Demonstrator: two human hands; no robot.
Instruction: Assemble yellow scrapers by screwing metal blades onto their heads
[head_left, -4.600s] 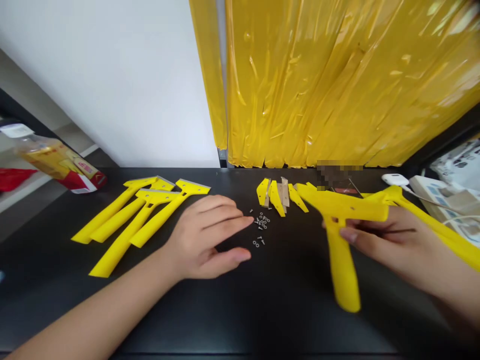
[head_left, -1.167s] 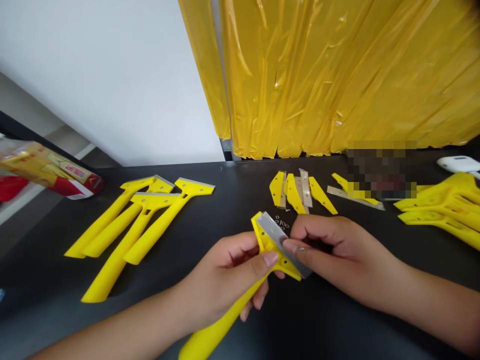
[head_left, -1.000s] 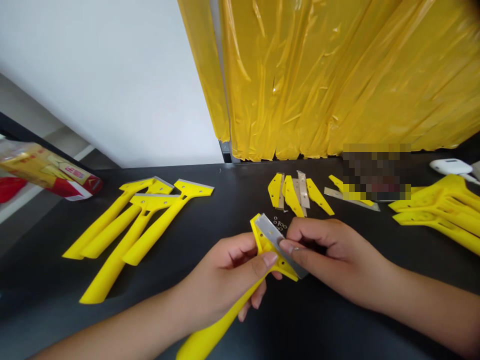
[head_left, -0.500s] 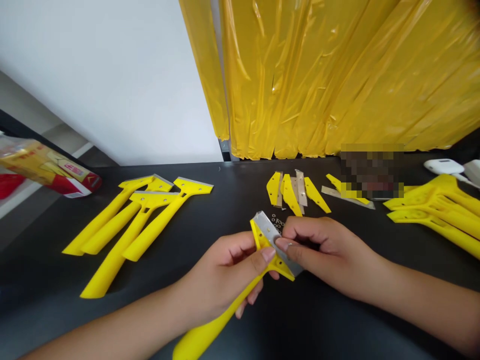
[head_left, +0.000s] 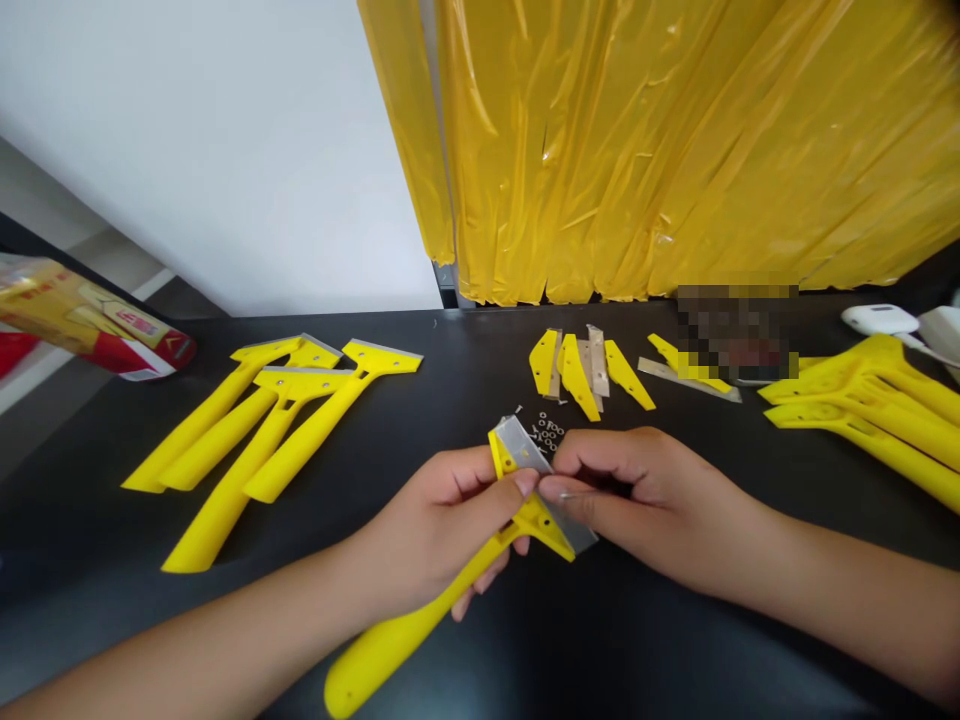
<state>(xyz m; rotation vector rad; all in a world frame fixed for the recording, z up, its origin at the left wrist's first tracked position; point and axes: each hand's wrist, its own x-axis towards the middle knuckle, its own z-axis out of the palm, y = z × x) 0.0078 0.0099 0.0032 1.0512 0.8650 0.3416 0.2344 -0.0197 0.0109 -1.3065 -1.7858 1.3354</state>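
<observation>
At six o'clock, the left hand grips a yellow scraper slanting toward seven, while the right hand pinches a blade against it, apparently an aligning step that next calls for matching their holes.

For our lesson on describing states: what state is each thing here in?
Left hand: closed round a scraper
Right hand: fingers closed at the blade
Blade: askew on the scraper's head
Four scrapers: blades fitted
Screws and rings: loose, scattered
Yellow plates: loose
Yellow sheet: hanging, creased
</observation>
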